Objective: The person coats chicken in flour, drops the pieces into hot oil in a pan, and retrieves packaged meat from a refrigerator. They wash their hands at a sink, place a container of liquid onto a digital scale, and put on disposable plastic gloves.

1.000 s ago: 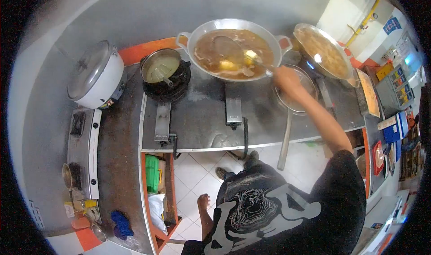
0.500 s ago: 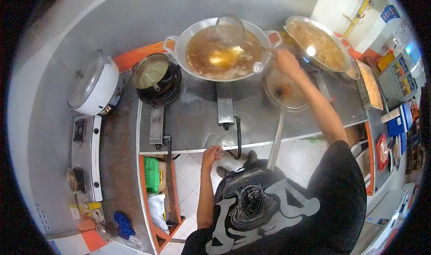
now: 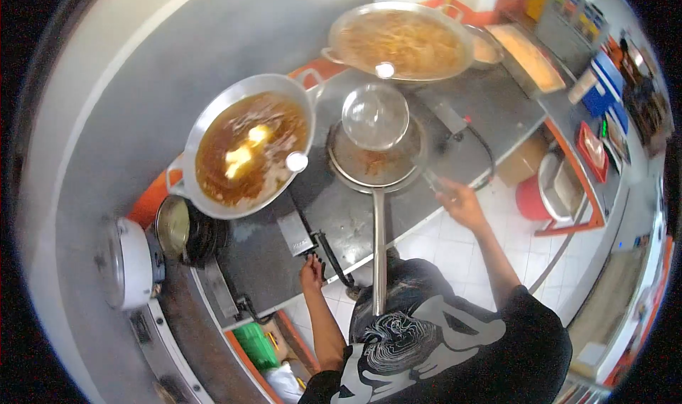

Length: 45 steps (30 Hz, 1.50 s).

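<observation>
My right hand (image 3: 463, 203) grips the handle of a round mesh skimmer (image 3: 375, 112), which is above a larger long-handled strainer (image 3: 379, 244). That strainer rests over a round vessel, with brown bits in its mesh. At the front of the burner's metal box (image 3: 295, 235), my left hand (image 3: 311, 272) has its fingers closed around the small dark control knob. Left of the skimmer stands a wide two-handled wok (image 3: 206, 130) of brown, foaming liquid with bright reflections.
A second large wok (image 3: 398, 43) of pale brown food in liquid sits at the back, near a rectangular tray (image 3: 529, 56). At left are a small dark pot (image 3: 174, 226) and a white lidded cooker (image 3: 128, 262). A red bucket (image 3: 533, 194) stands below at right.
My right hand has brought the skimmer from over the liquid-filled wok to above the long-handled strainer. My left hand has reached the burner knob. The camera view has turned right.
</observation>
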Motion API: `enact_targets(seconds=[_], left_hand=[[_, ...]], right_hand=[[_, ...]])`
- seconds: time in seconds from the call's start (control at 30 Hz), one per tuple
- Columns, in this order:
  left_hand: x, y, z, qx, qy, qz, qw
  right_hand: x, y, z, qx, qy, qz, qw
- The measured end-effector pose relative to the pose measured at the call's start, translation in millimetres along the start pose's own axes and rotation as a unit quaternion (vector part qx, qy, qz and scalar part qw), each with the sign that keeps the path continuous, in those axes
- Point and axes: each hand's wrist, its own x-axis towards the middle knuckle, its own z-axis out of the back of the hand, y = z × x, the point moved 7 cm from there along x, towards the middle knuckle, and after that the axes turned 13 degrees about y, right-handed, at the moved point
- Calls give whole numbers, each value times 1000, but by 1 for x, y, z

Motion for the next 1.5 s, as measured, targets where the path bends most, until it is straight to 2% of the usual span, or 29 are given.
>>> enact_targets(seconds=[0.1,0.2,0.27,0.3,0.33,0.43,0.53,0.63,0.7,0.73,0.77,0.8,0.87,0.9,0.93,0.97,1.0,1.07,1.1,1.13,1.17,1.2,1.23,1.3,1.37,1.4,1.43,1.47,1.5], left_hand=[[-15,-7,-17,93,-115,-72,986],[-16,-10,-26,172,-104,-57,978],[-24,-8,-39,164,-82,-56,981],[-22,-8,-33,170,-62,-67,981],[-15,-11,-31,177,-38,-77,980],[-34,-17,-47,239,-75,-35,967],[-31,-21,-43,288,-36,-24,957],[-18,-31,-22,399,-60,-17,915],[-25,-35,-29,467,-61,-36,881],[-32,-36,-37,502,-61,-47,861],[-35,-37,-39,522,-94,-38,847],[-38,-38,-45,539,-119,-63,831],[-37,-41,-43,568,-167,-117,798],[-30,-40,-39,607,-125,-96,779],[-31,-39,-33,590,-138,-90,790],[-34,-36,-29,573,-152,-84,801],[-35,-32,-24,556,-164,-78,812],[-40,-28,-12,703,-153,-247,649],[-48,-17,-6,757,-159,-328,543],[-62,3,-4,758,-155,-369,515],[-65,35,6,756,-114,-341,547],[-71,69,16,749,-59,-286,595],[-77,113,23,738,4,-201,644],[-98,217,37,665,145,26,732],[-129,317,39,504,245,320,764],[-161,363,31,613,296,214,700],[-204,413,16,717,312,94,616],[-248,460,-4,730,369,121,563],[-303,507,-30,734,427,143,508]], right_hand=[[-13,-49,-16,54,22,-85,995],[-10,-80,-48,61,33,-132,989],[-10,-79,-67,236,56,-195,950],[-13,-81,-73,255,51,-201,944],[-15,-89,-79,276,41,-207,938],[-44,-118,-84,105,-130,-78,983],[-123,-155,-100,93,-129,-135,978],[-233,-231,-154,26,-105,-230,967],[-331,-268,-195,-64,-46,-364,928],[-384,-339,-246,-105,25,-372,922],[-451,-376,-281,-91,-6,-337,937],[-520,-462,-347,-157,74,-367,914],[-622,-401,-359,-117,16,-495,861],[-676,-395,-380,-74,-10,-555,828],[-719,-383,-394,-31,-36,-611,790],[-765,-365,-412,210,-200,-694,660],[-792,-350,-424,291,-265,-650,650],[-819,-320,-428,344,-277,-653,615],[-827,-307,-427,384,-333,-619,599],[-836,-302,-427,419,-386,-583,579],[-844,-315,-432,417,-386,-588,576],[-852,-322,-437,414,-426,-540,596],[-859,-331,-438,419,-425,-540,594],[-880,-335,-424,356,-401,-550,640],[-901,-336,-412,256,-381,-571,681],[-916,-331,-400,191,-368,-580,701],[-931,-325,-390,206,-348,-586,703],[-946,-335,-394,290,-328,-580,687],[-968,-356,-401,177,-364,-579,708]])
